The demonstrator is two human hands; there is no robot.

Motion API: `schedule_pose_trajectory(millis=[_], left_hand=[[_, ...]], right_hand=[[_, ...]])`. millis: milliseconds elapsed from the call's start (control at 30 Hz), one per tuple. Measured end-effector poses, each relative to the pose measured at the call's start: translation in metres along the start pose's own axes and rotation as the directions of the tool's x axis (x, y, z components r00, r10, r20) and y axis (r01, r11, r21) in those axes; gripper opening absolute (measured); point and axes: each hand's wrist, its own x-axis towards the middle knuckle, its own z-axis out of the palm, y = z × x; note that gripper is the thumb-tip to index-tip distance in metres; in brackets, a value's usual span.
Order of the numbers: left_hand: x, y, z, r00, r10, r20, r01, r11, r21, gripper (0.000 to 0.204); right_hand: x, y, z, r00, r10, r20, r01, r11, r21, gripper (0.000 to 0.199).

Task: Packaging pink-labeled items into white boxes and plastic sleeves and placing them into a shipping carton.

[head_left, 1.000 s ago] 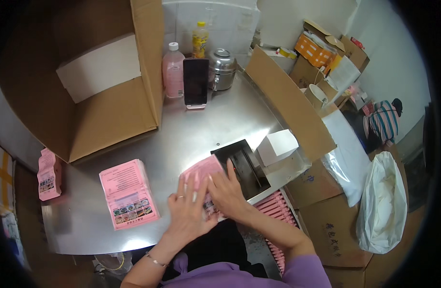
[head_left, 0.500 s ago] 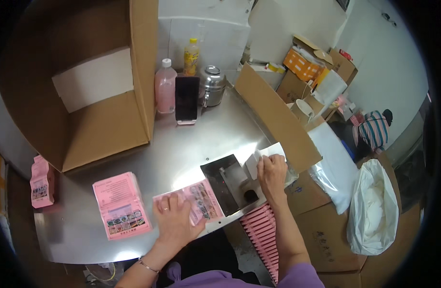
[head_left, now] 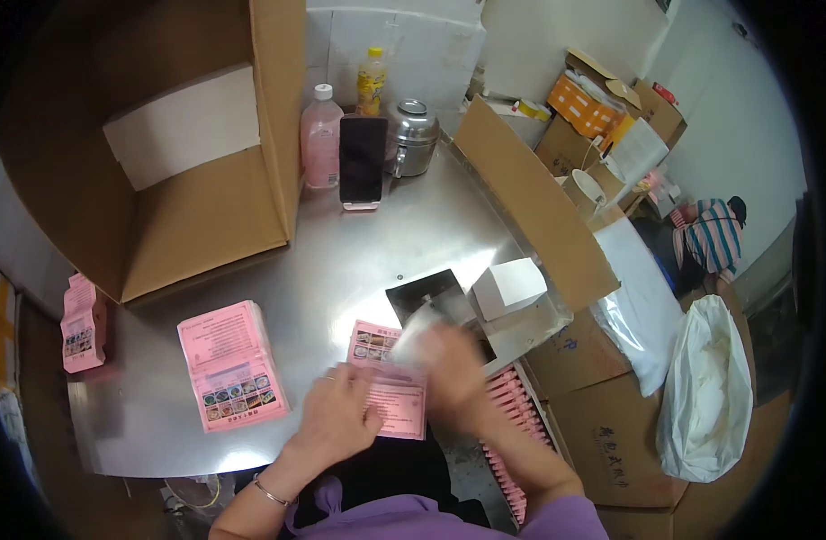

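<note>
Pink printed packet (head_left: 400, 403) under left hand (head_left: 339, 410), thumb and fingers apart; right hand (head_left: 458, 373) blurred, grip unclear.

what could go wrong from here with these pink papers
The pink printed paper under the left hand reaches the near edge of the table, so it might slip off. The right hand is blurred beside the dark opening; the white item by it could drop in. The pink stack might slide if bumped.
</note>
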Motion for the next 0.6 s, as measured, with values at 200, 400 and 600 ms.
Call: schedule_pose_trajectory(millis=[200, 400, 600], left_hand=[[0.009, 0.021, -0.007, 1.0, -0.029, -0.006, 0.029, 0.999, -0.017, 0.087], [0.001, 0.009, -0.042, 0.998, 0.006, 0.069, 0.002, 0.995, -0.104, 0.05], [-0.04, -0.029, -0.079, 0.906, -0.236, -0.353, 0.275, 0.959, 0.065, 0.027]], right_hand=[[-0.008, -0.012, 0.054, 0.921, 0.107, 0.373, -0.036, 0.98, -0.193, 0.037], [-0.021, 0.067, 0.065, 0.899, 0.408, 0.159, -0.413, 0.911, 0.0, 0.021], [-0.005, 0.041, 0.001, 0.835, 0.489, 0.252, -0.478, 0.872, -0.104, 0.016]])
